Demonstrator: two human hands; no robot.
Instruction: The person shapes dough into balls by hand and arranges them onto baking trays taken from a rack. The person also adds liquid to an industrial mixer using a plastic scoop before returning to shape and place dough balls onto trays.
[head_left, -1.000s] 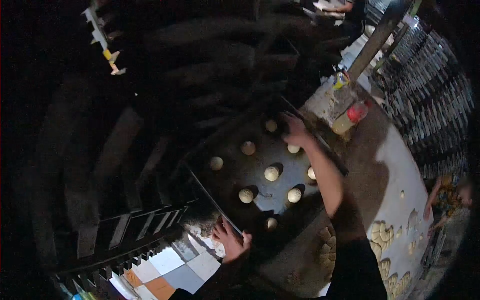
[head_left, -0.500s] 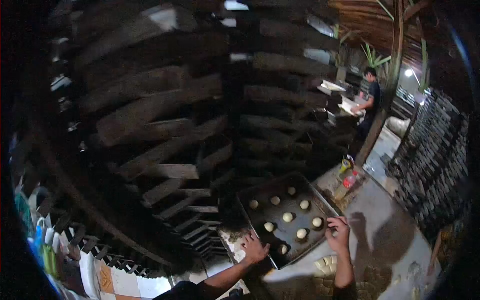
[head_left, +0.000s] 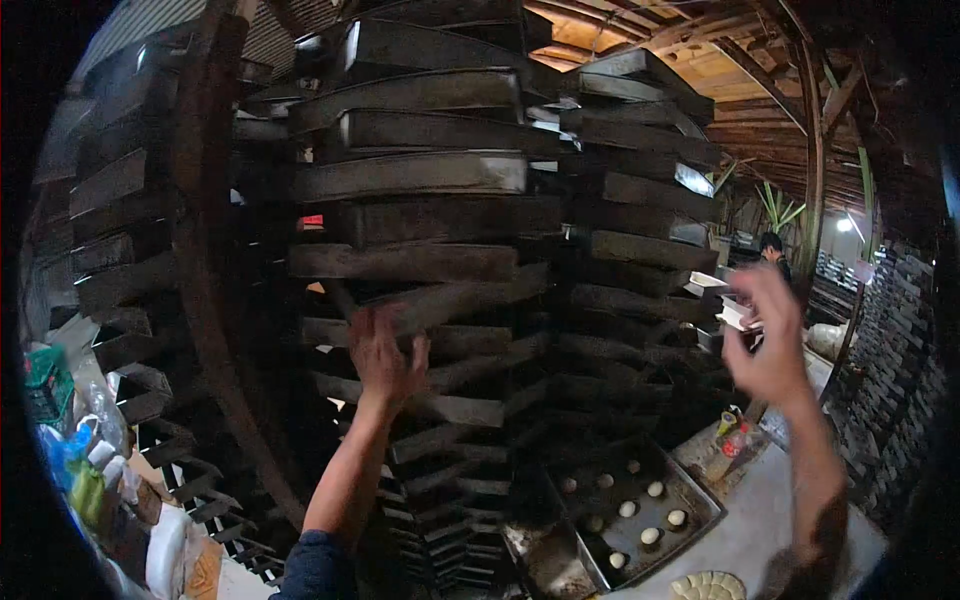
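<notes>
Your left hand [head_left: 388,355] is at the stacked trays [head_left: 410,178], grip unclear; your right hand [head_left: 770,340] hangs midair, fingers apart — a tray [head_left: 702,500] of dough balls [head_left: 650,535] lies near the surface's [head_left: 745,525] far edge.

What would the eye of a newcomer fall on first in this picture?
Probably the tall stacks of dark metal trays, which fill the middle of the view. Before them the left hand is raised near centre, while the right hand hangs in the air at the right, its fingers spread. Low, right of centre, several pale balls stand out inside a dark tray.
</notes>
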